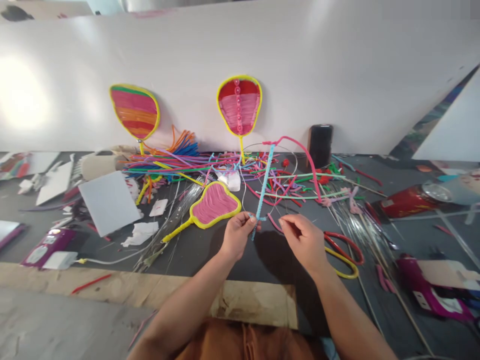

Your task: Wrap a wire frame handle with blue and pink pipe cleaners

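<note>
My left hand (240,234) pinches the lower part of a stem wrapped in light blue pipe cleaner (265,182), which stands nearly upright. At its top, a pink pipe cleaner (305,150) arches away to the right, and a thin wire loop (296,157) bends round behind. A short blue end sticks out sideways by my left fingertips. Just right of the stem, my right hand (303,240) has its fingers curled and thumb and forefinger together; whatever they hold is too small to make out. A fan-like piece with pink filling and yellow edge (215,205) lies left of my left hand.
Two finished-looking fan shapes, one striped (135,111) and one pink and red (240,106), lean on the white board. Pipe cleaners (168,162) are heaped behind. Scissors (345,255), a phone (320,145), a red can (410,200) and purple glue-gun-like devices (431,290) lie around.
</note>
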A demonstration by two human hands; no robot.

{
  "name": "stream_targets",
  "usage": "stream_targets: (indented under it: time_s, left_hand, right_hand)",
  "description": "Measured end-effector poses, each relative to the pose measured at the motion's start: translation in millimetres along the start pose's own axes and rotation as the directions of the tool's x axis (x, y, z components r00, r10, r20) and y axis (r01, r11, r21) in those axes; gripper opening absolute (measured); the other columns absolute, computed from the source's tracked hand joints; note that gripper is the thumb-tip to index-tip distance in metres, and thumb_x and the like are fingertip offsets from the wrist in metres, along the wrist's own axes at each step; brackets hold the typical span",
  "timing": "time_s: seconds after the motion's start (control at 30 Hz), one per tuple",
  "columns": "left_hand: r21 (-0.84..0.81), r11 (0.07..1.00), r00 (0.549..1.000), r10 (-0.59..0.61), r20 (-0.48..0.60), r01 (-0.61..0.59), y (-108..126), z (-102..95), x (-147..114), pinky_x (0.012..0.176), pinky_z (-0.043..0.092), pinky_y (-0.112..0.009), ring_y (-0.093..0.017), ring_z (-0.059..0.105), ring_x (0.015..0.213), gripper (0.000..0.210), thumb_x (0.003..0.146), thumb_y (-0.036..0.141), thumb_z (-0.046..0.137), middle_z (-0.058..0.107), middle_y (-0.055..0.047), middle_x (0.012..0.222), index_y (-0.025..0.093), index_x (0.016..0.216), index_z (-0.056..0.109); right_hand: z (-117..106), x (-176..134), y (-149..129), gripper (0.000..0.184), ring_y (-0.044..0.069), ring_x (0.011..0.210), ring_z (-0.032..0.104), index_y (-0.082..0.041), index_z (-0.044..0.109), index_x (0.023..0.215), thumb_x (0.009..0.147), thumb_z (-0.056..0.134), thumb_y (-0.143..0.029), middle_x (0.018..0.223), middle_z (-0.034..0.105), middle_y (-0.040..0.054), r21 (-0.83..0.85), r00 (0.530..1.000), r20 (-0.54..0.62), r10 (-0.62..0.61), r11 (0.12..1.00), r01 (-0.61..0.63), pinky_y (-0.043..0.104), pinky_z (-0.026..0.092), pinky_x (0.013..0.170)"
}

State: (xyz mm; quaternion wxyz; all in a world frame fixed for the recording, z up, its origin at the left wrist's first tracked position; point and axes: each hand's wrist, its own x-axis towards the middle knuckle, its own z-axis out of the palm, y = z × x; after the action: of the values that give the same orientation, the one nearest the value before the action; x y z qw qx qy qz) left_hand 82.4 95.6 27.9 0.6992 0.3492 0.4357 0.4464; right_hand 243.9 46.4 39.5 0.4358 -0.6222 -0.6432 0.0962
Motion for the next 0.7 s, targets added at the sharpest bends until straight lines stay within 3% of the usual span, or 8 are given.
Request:
stream_targets:
  time_s: [0.2,0.4,0.53,0.7]
  left_hand:
    - [0.062,0.998,1.0,0.029,0.001,-0.029,-1.3,2.3,-1.6,0.058,0.042,-0.02,-0.009,0.056,0.057,0.025,0.066,0.034,0.073,0.061,0.001,0.061,0.014,0.069,0.059]
    - [0.065,0.998,1.0,0.003,0.006,-0.004,-4.0,2.9,-2.3,0.057,0.042,-0.02,-0.009,0.057,0.057,0.027,0.065,0.036,0.074,0.062,0.0,0.062,0.014,0.07,0.059]
    - [-0.056,0.998,0.999,-0.037,0.026,0.038,-1.3,1.6,-1.8,0.055,0.042,-0.019,-0.008,0.055,0.054,0.028,0.064,0.035,0.075,0.06,0.001,0.061,0.013,0.07,0.058]
    - [-0.295,0.942,0.985,-0.137,0.105,0.162,6.9,-0.7,-1.6,0.057,0.046,-0.021,-0.007,0.053,0.054,0.029,0.063,0.03,0.078,0.059,0.002,0.064,0.014,0.072,0.056]
  right_hand:
    - [-1.3,0.8,0.2,0.013,0.016,0.066,0.061,-0.022,0.062,0.085,0.088,0.051,-0.026,0.075,0.065,0.0037,-0.105,0.997,0.038,-0.072,0.992,0.076,0.027,0.045,0.065]
    - [-1.7,2.7,-2.5,0.015,0.016,0.068,0.062,-0.022,0.063,0.084,0.088,0.05,-0.028,0.075,0.066,0.0039,-0.116,0.997,0.046,-0.056,0.991,0.061,0.026,0.045,0.067]
    - [-2.0,0.4,0.0,0.017,0.014,0.063,0.059,-0.02,0.062,0.083,0.087,0.052,-0.033,0.073,0.065,0.0018,0.01,0.996,0.041,0.083,0.996,-0.083,0.024,0.044,0.062]
    - [1.0,0.1,4.2,0.021,0.012,0.055,0.051,-0.019,0.06,0.076,0.085,0.052,-0.036,0.062,0.057,-0.0017,0.116,0.952,0.169,0.254,0.954,-0.275,0.023,0.04,0.054]
